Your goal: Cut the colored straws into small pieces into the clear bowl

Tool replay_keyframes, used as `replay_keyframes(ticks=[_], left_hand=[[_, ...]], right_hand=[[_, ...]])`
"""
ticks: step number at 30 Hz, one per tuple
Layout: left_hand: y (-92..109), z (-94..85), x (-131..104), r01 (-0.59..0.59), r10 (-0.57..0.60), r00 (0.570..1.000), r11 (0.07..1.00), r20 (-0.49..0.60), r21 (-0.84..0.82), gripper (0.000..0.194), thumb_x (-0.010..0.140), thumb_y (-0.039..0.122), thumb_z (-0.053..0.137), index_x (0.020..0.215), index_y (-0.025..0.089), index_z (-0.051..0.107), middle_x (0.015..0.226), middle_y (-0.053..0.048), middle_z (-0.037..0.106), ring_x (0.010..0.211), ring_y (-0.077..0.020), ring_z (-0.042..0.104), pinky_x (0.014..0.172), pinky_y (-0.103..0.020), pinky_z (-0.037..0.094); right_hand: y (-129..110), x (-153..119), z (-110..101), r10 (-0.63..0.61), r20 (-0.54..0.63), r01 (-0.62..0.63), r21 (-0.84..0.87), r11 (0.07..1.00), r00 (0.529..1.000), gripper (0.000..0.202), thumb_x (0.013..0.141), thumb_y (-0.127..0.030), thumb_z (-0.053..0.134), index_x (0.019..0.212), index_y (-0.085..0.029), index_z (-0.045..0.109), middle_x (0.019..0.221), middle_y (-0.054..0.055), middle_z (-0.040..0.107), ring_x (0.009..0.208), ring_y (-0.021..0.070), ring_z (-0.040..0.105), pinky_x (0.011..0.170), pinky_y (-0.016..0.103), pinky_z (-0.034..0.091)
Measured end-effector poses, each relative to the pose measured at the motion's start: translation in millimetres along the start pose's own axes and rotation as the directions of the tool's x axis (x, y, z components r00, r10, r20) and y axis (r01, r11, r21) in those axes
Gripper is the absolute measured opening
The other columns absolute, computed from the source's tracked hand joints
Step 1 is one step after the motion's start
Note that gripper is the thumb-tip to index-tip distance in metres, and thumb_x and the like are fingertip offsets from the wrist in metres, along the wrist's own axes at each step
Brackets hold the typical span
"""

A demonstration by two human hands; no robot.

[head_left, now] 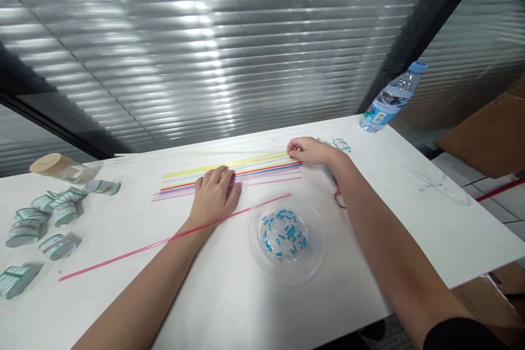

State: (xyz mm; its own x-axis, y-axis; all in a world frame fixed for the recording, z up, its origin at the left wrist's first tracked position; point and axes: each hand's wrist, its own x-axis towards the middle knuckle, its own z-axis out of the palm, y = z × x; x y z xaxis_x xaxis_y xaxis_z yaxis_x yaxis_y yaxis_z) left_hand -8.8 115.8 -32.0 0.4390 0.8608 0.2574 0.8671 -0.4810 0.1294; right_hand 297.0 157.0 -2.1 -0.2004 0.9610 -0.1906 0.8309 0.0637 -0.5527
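Observation:
Long thin coloured sticks (262, 167) in yellow, red, blue, purple and pink lie side by side on the white table. My left hand (215, 191) rests on their lower middle part, fingers spread. At the right ends of the yellow sticks is my right hand (301, 150), its fingers curled together; what they pinch, if anything, is too small to make out. One red stick (123, 255) lies apart, slanting across my left wrist. In front of my hands a clear round bowl (314, 251) holds several short blue pieces (289, 231).
Scissors (338, 194) lie partly under my right forearm. A water bottle (389, 99) stands at the back right, near small patterned packets (341, 145). Several green-and-white rolls (57, 246) and a jar (61, 168) are at the left. A clear plastic item (435, 185) lies on the right.

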Motion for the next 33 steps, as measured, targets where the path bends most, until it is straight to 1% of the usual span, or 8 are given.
replay_keyframes(ticks=[2,7,11,19,24,28,33], left_hand=[[0.5,-0.3,0.2,0.002,-0.002,1.0,1.0,0.003,-0.001,0.037,0.092,0.039,0.037,0.118,0.021,0.056,0.127,-0.011,0.057,0.118,-0.0288,0.049,0.095,-0.047,0.037],[-0.8,1.3,0.5,-0.001,0.0,1.0,1.0,-0.01,-0.013,0.036,0.093,0.038,0.036,0.116,0.021,0.057,0.123,-0.011,0.058,0.116,-0.0292,0.05,0.094,-0.046,0.039],[-2.7,3.1,1.2,-0.021,0.02,1.0,0.999,-0.024,-0.035,0.035,0.092,0.038,0.037,0.114,0.02,0.058,0.12,-0.012,0.058,0.114,-0.0292,0.05,0.096,-0.046,0.04],[-4.5,3.8,2.8,-0.041,0.04,0.999,0.998,-0.018,-0.054,0.035,0.093,0.037,0.036,0.113,0.018,0.057,0.117,-0.012,0.058,0.109,-0.027,0.054,0.093,-0.043,0.043],[-7.9,6.3,3.3,-0.094,0.091,0.995,0.994,-0.048,-0.057,0.034,0.094,0.036,0.036,0.113,0.017,0.057,0.123,-0.011,0.059,0.113,-0.0271,0.054,0.098,-0.042,0.041],[-10.2,9.1,3.7,-0.118,0.116,0.992,0.992,-0.055,-0.038,0.035,0.094,0.035,0.037,0.113,0.015,0.058,0.116,-0.012,0.064,0.111,-0.0276,0.056,0.099,-0.043,0.042],[-10.4,10.3,4.1,-0.148,0.146,0.987,0.988,-0.072,-0.031,0.036,0.094,0.034,0.037,0.114,0.013,0.058,0.117,-0.014,0.062,0.115,-0.0286,0.054,0.101,-0.044,0.041]], right_hand=[[0.0,0.8,0.8,0.0,0.01,0.0,0.01,1.0,1.0,0.017,0.082,-0.023,0.055,0.096,-0.019,0.064,0.1,0.002,0.066,0.077,0.0089,0.057,0.066,0.017,0.04],[-1.8,1.9,2.5,-0.028,-0.03,0.027,-0.007,1.0,0.999,0.016,0.083,-0.025,0.054,0.094,-0.02,0.063,0.101,0.002,0.066,0.08,0.0095,0.057,0.068,0.017,0.041],[-2.2,1.6,3.4,0.0,-0.003,0.0,0.0,1.0,1.0,0.015,0.083,-0.024,0.055,0.094,-0.02,0.063,0.1,0.002,0.067,0.077,0.0091,0.057,0.065,0.017,0.04],[-0.6,2.2,2.7,0.019,-0.054,-0.022,-0.052,0.998,0.998,0.016,0.084,-0.026,0.053,0.094,-0.021,0.064,0.1,0.001,0.067,0.079,0.01,0.057,0.067,0.018,0.04],[-0.6,1.0,1.7,0.023,-0.047,-0.026,-0.064,0.998,0.999,0.017,0.082,-0.022,0.053,0.093,-0.019,0.065,0.097,0.003,0.067,0.078,0.0101,0.057,0.068,0.019,0.041],[-2.6,-1.6,-0.1,0.029,-0.048,-0.032,-0.066,0.997,0.998,0.017,0.081,-0.021,0.054,0.094,-0.018,0.066,0.096,0.003,0.067,0.076,0.0092,0.056,0.07,0.019,0.041],[-3.7,-3.3,-1.0,0.039,-0.045,-0.042,-0.073,0.996,0.998,0.018,0.083,-0.023,0.053,0.094,-0.018,0.067,0.098,0.003,0.067,0.077,0.0087,0.056,0.066,0.018,0.039]])
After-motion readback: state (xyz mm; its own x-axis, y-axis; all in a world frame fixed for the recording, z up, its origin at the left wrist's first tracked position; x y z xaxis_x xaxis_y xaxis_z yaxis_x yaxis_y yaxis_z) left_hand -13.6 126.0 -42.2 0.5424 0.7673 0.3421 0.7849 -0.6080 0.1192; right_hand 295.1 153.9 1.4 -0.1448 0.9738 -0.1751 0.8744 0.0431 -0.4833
